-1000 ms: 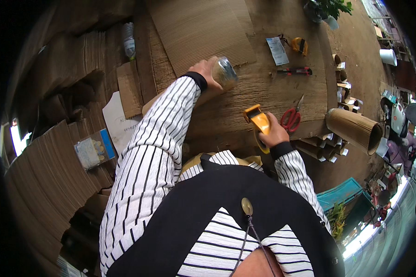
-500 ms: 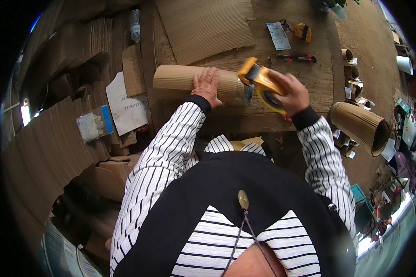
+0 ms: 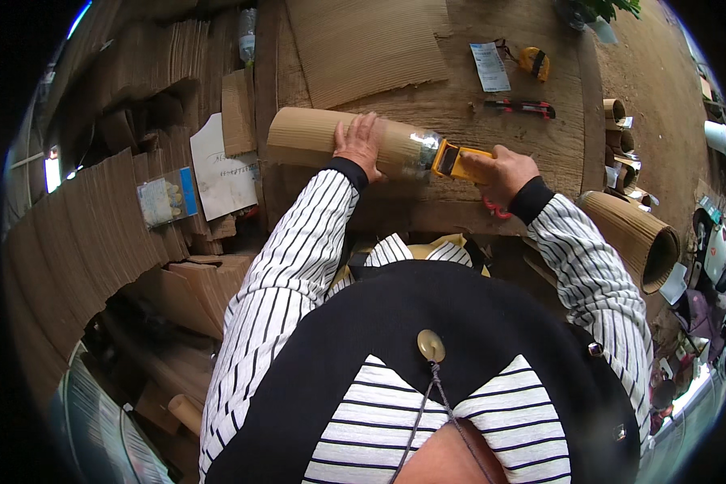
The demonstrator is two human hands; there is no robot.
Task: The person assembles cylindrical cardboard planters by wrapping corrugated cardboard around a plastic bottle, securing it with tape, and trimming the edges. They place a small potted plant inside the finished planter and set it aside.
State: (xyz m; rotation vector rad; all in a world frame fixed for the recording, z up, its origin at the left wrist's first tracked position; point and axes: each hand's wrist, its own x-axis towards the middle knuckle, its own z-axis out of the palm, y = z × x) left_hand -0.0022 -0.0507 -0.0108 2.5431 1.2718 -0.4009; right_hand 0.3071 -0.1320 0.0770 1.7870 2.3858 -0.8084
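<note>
A rolled tube of corrugated cardboard (image 3: 305,135) lies crosswise on the wooden table. My left hand (image 3: 358,147) wraps over its middle, fingers curved round the top. Clear shiny tape (image 3: 424,150) covers the tube's right end. There, my right hand (image 3: 504,173) grips a yellow tape dispenser (image 3: 465,164), its head against the taped end. Most of the dispenser's lower part is hidden by the hand. Under that hand shows a small red loop (image 3: 497,210), perhaps a scissors handle.
Flat corrugated sheet (image 3: 371,48) lies at the table's far side. Beyond my right hand are a red-black utility knife (image 3: 521,108), a yellow tape measure (image 3: 534,64) and a paper slip (image 3: 490,68). Stacked cardboard (image 3: 81,250) fills the left; another cardboard tube (image 3: 633,238) stands off the right edge.
The tape dispenser has come down and turned, its head now level against the tube's right end. My left hand stays on the tube.
</note>
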